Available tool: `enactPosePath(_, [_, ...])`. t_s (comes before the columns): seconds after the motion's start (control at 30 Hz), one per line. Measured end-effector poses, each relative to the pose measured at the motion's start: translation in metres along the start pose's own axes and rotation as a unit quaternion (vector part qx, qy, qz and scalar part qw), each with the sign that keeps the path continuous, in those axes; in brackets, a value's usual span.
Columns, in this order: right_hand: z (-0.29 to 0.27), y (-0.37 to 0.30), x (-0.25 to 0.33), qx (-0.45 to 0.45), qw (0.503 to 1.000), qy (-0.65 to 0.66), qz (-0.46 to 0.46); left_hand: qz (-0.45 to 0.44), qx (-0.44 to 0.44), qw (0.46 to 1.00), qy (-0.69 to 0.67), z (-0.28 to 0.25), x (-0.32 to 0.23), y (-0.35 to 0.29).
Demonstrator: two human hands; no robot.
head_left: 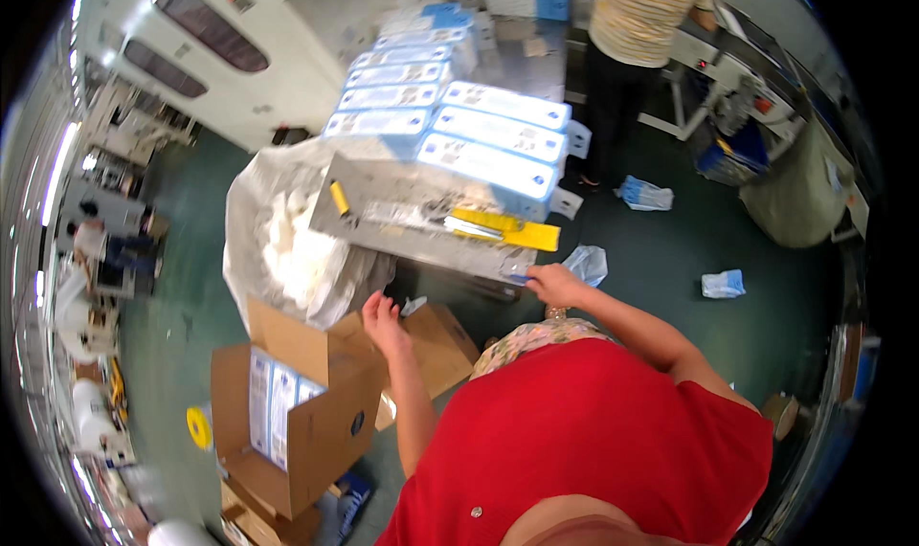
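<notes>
My right hand [555, 286] is at the near right corner of the metal table [421, 238]. Its fingers are closed on a small blue object [520, 278], too small to name. My left hand [385, 322] hangs in the air left of the table's front edge, loosely curled with fingers apart and nothing visible in it. Below it stands an open cardboard carton [330, 431] holding white and blue boxes [273, 407]. A yellow tape dispenser or holder [498, 228] lies on the table near my right hand. A yellow-handled tool [339, 198] lies at the table's left end.
Rows of white and blue boxes [493, 163] cover the table's far part. A large bag of white material [287, 230] stands at its left. Blue and white packets [645, 194] lie on the green floor. Another person [637, 20] stands at the far right by a machine.
</notes>
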State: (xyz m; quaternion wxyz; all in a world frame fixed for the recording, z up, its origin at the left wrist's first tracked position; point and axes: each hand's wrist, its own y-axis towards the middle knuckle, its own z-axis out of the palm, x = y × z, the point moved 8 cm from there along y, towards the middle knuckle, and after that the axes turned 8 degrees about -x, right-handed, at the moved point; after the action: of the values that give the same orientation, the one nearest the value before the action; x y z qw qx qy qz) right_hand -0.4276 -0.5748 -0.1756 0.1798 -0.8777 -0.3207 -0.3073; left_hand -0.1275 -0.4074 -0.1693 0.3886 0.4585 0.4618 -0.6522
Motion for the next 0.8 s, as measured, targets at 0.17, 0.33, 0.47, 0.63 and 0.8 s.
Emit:
enactPosePath(0.17, [-0.004, 0.001, 0.014, 0.051, 0.989, 0.121, 0.064, 0.001, 0.002, 1.000, -0.031, -0.003, -0.007, 0.000])
enactPosePath(0.33, [0.003, 0.011, 0.012, 0.079, 0.963, 0.237, 0.100, 0.003, -0.004, 1.000, -0.028, -0.011, -0.007, -0.001])
enactPosePath(0.47, [0.001, 0.018, 0.017, 0.078, 0.941, 0.303, 0.129, -0.010, -0.027, 0.999, -0.023, -0.022, -0.006, -0.003])
enactPosePath(0.63, [-0.004, 0.028, 0.025, 0.066, 0.938, 0.318, 0.122, -0.008, -0.042, 0.999, -0.023, -0.037, -0.006, 0.000])
enactPosePath(0.8, [-0.008, 0.036, 0.027, 0.051, 0.942, 0.309, 0.119, -0.001, -0.051, 0.999, -0.009, -0.045, -0.008, 0.003])
